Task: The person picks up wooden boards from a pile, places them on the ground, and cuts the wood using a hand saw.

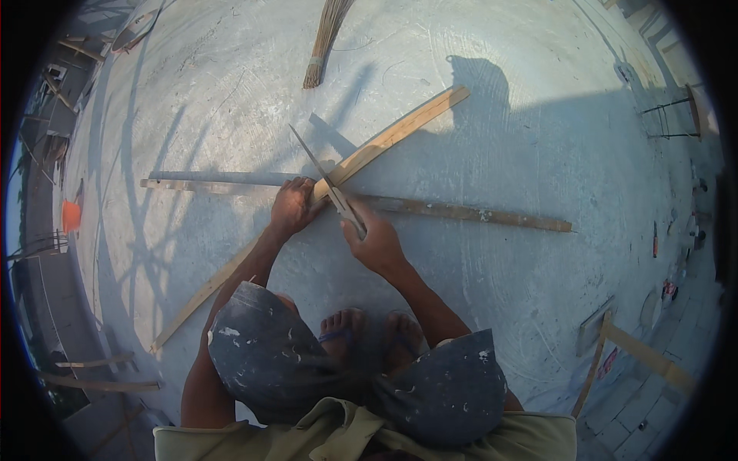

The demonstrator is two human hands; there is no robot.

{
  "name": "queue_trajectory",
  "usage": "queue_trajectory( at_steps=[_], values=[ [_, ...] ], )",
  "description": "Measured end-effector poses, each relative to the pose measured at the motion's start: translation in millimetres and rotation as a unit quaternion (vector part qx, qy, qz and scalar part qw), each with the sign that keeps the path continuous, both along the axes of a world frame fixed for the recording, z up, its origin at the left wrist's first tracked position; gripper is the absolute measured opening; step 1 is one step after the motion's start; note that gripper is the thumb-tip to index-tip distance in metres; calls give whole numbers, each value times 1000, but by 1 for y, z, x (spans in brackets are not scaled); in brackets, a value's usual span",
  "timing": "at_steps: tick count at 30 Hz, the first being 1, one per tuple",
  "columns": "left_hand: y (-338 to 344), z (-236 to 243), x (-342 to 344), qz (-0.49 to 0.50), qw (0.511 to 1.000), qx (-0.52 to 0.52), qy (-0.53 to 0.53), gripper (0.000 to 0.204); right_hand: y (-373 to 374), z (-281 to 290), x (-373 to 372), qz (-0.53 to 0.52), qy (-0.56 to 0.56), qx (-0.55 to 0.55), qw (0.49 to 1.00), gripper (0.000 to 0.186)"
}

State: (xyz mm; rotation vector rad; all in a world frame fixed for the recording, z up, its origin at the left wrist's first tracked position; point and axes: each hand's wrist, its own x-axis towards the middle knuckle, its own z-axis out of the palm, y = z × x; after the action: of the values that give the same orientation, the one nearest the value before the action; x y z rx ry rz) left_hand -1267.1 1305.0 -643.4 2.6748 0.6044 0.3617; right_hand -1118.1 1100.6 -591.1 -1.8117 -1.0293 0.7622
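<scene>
My right hand is closed round the handle of a handsaw. The saw's narrow blade slants up and left across a long pale wooden board. Just left of the blade, my left hand grips this board, its fingers wrapped over the edge. The board runs slantwise from lower left to upper right. It crosses over a long, worn, stained wooden batten lying on the floor. My hand hides part of the crossing, and I cannot tell how deep the blade sits in the wood.
My sandalled feet stand close behind the boards. A straw broom lies on the concrete floor beyond. At the far left is an orange container; loose wooden strips lie lower left. More wood stands lower right.
</scene>
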Motion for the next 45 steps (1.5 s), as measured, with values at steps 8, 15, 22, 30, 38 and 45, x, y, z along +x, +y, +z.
queue_trajectory(
  at_steps=[8, 15, 22, 30, 38, 45],
  values=[
    [-2, 24, 4, 24, 999, -30, 23, 46, -106, 25, -2, -10, 42, -7, 999, 52],
    [-2, 8, 6, 13, 999, -36, 27, 45, -3, -4, 1, -16, 30, 10, 999, 49],
    [0, 27, 10, 43, 998, -33, 44, 47, -121, 30, 0, -11, 25, 6, 1000, 50],
    [-4, 12, 9, 9, 1000, -29, 2, 46, 3, -10, 2, -18, -1, 18, 1000, 50],
    [-5, 36, 11, 46, 996, -42, 58, 46, -118, 32, -1, 0, 33, -21, 999, 51],
    [1, 0, 5, 1, 1000, -11, -19, 44, 29, 0, 9, -1, 29, 29, 999, 45]
  ],
)
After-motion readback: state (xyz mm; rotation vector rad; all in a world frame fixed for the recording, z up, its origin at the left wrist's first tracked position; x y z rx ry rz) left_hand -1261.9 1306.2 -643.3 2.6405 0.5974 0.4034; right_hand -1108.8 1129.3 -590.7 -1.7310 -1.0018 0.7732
